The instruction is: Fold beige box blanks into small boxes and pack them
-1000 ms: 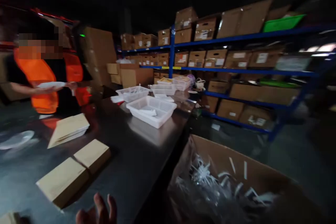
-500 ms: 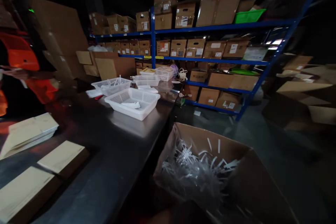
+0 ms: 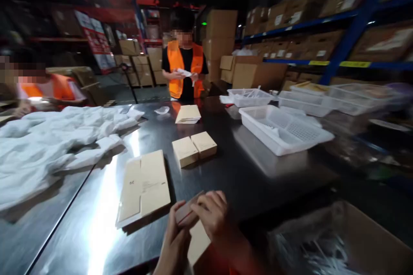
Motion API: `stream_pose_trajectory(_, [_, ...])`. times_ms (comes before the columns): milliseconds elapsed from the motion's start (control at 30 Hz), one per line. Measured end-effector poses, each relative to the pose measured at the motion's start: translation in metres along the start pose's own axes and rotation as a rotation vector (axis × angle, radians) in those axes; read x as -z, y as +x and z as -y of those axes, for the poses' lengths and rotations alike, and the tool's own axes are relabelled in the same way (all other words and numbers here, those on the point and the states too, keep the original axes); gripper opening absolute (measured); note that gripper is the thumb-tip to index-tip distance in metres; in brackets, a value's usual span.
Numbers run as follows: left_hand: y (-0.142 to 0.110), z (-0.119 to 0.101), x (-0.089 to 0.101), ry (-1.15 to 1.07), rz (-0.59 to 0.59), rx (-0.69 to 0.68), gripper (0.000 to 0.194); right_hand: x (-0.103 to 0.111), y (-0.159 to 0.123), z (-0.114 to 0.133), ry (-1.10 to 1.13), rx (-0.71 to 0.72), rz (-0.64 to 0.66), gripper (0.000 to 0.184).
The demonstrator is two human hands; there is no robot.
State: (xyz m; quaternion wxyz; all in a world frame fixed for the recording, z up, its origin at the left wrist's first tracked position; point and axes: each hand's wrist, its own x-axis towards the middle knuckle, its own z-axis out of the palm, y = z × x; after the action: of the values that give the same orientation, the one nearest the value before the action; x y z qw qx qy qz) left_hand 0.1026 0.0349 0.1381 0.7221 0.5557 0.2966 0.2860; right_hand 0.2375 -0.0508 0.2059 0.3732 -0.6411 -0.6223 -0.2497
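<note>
A small beige carton box point(image 3: 198, 242) is at the near table edge, its upper end between my two hands. My left hand point(image 3: 176, 234) wraps its left side, thumb and fingers closed on it. My right hand point(image 3: 213, 215) grips the upper right side with bent fingers. A raised end flap point(image 3: 187, 215) shows between the hands; the box's lower part is partly hidden. Left of the hands lies a stack of flat carton blanks point(image 3: 146, 184). Beyond them sit two closed beige boxes, a left one point(image 3: 185, 150) and a right one point(image 3: 204, 142), side by side.
White plastic baskets point(image 3: 279, 148) stand on the dark metal table point(image 3: 226, 184) at right. More flat cartons point(image 3: 188, 114) lie farther back; white bagged goods point(image 3: 64, 133) cover the left. An open carton of paper strips point(image 3: 374, 227) stands lower right. Co-workers in orange vests point(image 3: 197, 58) are across the table.
The view has swung left, away from the shelves and the strip-filled carton. Both my hands now show, holding the small box.
</note>
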Motion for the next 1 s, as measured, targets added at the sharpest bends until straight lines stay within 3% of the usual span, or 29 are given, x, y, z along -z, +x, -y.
stream_pose_trajectory(67, [0.004, 0.006, -0.013, -0.114, -0.051, -0.045, 0.047, 0.000, -0.004, 0.005, 0.090, 0.075, 0.032, 0.029])
stream_pose_trajectory(200, [0.005, 0.015, -0.029, -0.073, -0.030, -0.067, 0.052, -0.001, -0.007, 0.011, 0.202, 0.013, 0.016, 0.032])
stream_pose_trajectory(367, [-0.001, 0.018, -0.037, 0.043, 0.063, -0.171, 0.050, 0.004, -0.006, 0.002, 0.177, 0.028, 0.006, 0.030])
stream_pose_trajectory(567, [-0.001, 0.017, -0.047, 0.084, 0.071, -0.245, 0.068, 0.000, -0.007, 0.000, 0.103, 0.064, -0.025, 0.031])
stream_pose_trajectory(733, [0.002, 0.022, -0.045, 0.111, 0.040, -0.270, 0.071, -0.006, -0.006, 0.003, 0.059, 0.058, -0.084, 0.033])
stream_pose_trajectory(900, [0.004, 0.030, -0.042, 0.093, 0.069, -0.242, 0.068, -0.012, -0.008, 0.008, 0.069, -0.047, -0.144, 0.032])
stream_pose_trajectory(1000, [0.004, 0.041, -0.044, 0.059, -0.016, -0.291, 0.071, -0.013, -0.010, 0.001, 0.240, -0.228, -0.176, 0.036])
